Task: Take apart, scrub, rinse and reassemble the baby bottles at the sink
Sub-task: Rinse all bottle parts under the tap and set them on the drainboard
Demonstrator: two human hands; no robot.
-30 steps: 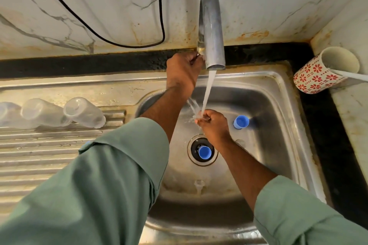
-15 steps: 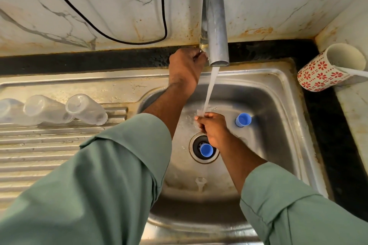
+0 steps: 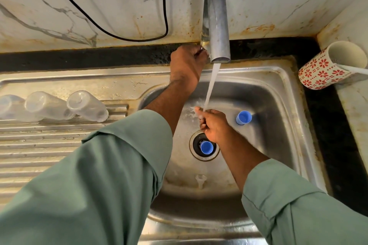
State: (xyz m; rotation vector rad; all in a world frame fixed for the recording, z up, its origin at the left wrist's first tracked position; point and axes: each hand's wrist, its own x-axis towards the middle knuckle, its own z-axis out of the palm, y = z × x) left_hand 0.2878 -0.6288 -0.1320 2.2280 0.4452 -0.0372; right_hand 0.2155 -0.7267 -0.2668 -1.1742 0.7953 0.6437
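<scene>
Now the left hand [image 3: 187, 65] grips the tap handle [image 3: 203, 49]; right hand [image 3: 214, 123] fingers curl round a small part, unidentifiable, under the stream [image 3: 211, 85].

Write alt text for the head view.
A person's right hand holds a small clear part under water running from the tap, while the left hand grips the tap's handle. Two blue caps lie in the steel sink; three clear bottles rest on the drainboard.
</scene>
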